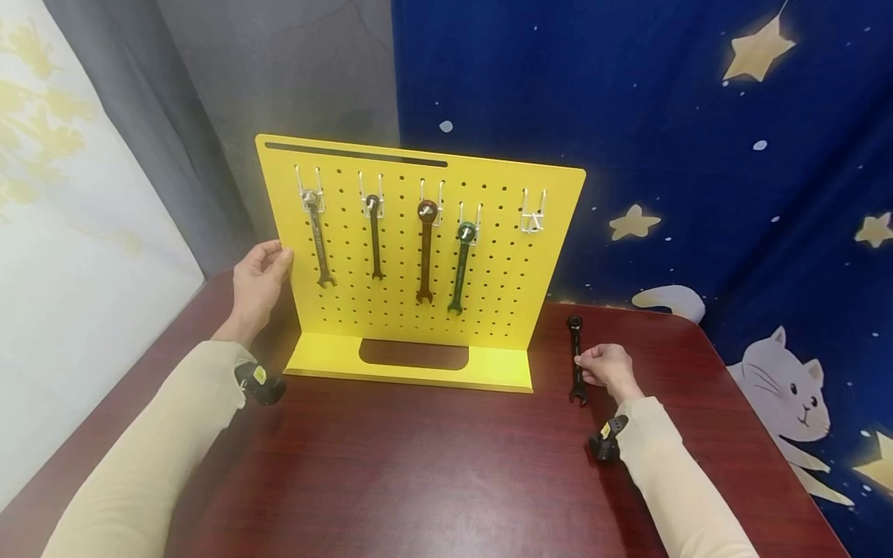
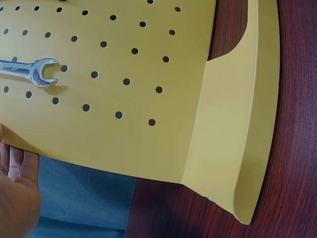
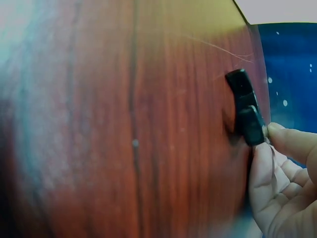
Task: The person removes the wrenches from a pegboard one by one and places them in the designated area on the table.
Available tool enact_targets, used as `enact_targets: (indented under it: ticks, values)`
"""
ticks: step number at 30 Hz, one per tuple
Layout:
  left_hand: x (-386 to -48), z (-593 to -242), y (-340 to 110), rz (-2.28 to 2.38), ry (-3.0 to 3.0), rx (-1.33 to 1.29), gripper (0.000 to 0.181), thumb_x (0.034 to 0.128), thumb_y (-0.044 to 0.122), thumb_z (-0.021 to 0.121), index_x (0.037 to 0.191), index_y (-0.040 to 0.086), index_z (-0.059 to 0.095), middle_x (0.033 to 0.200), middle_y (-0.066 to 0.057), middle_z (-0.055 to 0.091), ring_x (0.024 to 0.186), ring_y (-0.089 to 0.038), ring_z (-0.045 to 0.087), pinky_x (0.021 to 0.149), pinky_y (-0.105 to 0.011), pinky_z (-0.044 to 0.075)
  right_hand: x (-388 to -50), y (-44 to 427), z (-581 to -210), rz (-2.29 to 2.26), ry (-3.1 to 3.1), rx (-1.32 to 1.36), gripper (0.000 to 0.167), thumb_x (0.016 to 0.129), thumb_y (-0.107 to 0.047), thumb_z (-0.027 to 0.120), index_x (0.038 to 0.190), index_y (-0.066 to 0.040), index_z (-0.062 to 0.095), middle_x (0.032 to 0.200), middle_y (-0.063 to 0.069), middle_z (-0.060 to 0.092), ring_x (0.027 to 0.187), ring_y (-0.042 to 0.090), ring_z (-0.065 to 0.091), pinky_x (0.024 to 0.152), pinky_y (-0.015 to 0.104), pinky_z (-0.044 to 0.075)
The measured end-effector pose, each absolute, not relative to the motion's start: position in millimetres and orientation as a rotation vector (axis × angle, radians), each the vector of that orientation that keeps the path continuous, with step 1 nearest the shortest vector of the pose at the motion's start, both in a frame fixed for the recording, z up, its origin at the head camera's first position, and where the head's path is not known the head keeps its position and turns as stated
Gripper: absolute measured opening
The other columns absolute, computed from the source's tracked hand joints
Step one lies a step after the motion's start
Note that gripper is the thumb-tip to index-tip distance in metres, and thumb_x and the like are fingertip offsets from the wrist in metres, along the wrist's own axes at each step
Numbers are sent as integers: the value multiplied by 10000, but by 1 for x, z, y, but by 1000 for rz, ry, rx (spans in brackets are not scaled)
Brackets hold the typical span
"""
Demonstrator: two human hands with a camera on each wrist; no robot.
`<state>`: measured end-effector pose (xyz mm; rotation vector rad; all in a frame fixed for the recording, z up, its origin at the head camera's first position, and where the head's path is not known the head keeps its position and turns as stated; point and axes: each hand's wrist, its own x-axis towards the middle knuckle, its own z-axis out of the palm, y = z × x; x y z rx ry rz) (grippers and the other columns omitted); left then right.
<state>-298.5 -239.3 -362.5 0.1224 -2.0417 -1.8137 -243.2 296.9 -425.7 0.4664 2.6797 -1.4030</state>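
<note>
My left hand [image 1: 260, 283] grips the left edge of the yellow pegboard [image 1: 335, 310] between thumb and fingers; the left wrist view shows its fingers [image 2: 20, 166] behind that edge. To the right of the board, my right hand [image 1: 610, 368] pinches a black wrench [image 1: 576, 349] at its middle. In the right wrist view, the hand [image 3: 285, 183] holds the dark wrench [image 3: 243, 99] near the table's edge. A silver wrench [image 1: 318, 240], a small dark one [image 1: 375, 240], a reddish one [image 1: 426, 256] and a green one [image 1: 461, 267] hang on hooks.
An unoccupied white hook [image 1: 533, 221] is at the board's upper right. The board's base stands on the dark red table [image 1: 418, 457]. Behind are a grey curtain [image 1: 293, 70] and a blue curtain [image 1: 516, 85] with stars and a cat.
</note>
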Motion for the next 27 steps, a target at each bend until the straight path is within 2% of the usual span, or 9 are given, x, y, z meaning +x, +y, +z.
enact_targets:
  ticks: [2, 8, 16, 22, 27]
  values:
    - [-298, -363, -240, -1823, -2039, 132, 194, 919, 261, 612, 1092, 181, 577, 944, 174, 588, 912, 13, 557, 924, -196, 479, -243, 296, -427, -1387, 2702, 465, 223, 882, -68, 627, 1002, 117, 591, 741, 77, 616, 548, 52, 582, 536, 199, 546]
    - [-298, -363, -241, -1891, -1983, 121, 117, 924, 184, 606, 1039, 198, 589, 920, 167, 608, 873, 15, 577, 828, -109, 487, -246, 296, -430, -1374, 2722, 474, 198, 872, -61, 641, 987, 97, 609, 774, 95, 631, 543, 57, 589, 536, 202, 547]
    - [-296, -364, -240, -1844, -2038, 137, 191, 917, 265, 613, 1090, 192, 577, 949, 178, 591, 914, 21, 560, 935, -188, 471, -245, 298, -432, -1386, 2711, 488, 215, 887, -82, 629, 1011, 91, 604, 799, 102, 635, 554, 56, 588, 544, 195, 545]
    - [-295, -362, -238, -1887, -2005, 118, 201, 910, 251, 627, 1090, 174, 586, 952, 158, 591, 919, 5, 559, 920, -169, 472, -242, 292, -429, -1558, 2765, 506, 226, 897, -106, 615, 1035, 72, 589, 767, 59, 641, 556, 55, 590, 528, 192, 541]
    - [-296, -361, -238, -1889, -1999, 110, 182, 911, 252, 625, 1074, 181, 584, 948, 154, 593, 909, 7, 562, 884, -139, 479, -243, 271, -415, -1826, 2799, 418, 213, 891, -92, 629, 1026, 66, 585, 730, 11, 628, 559, 51, 593, 533, 168, 533]
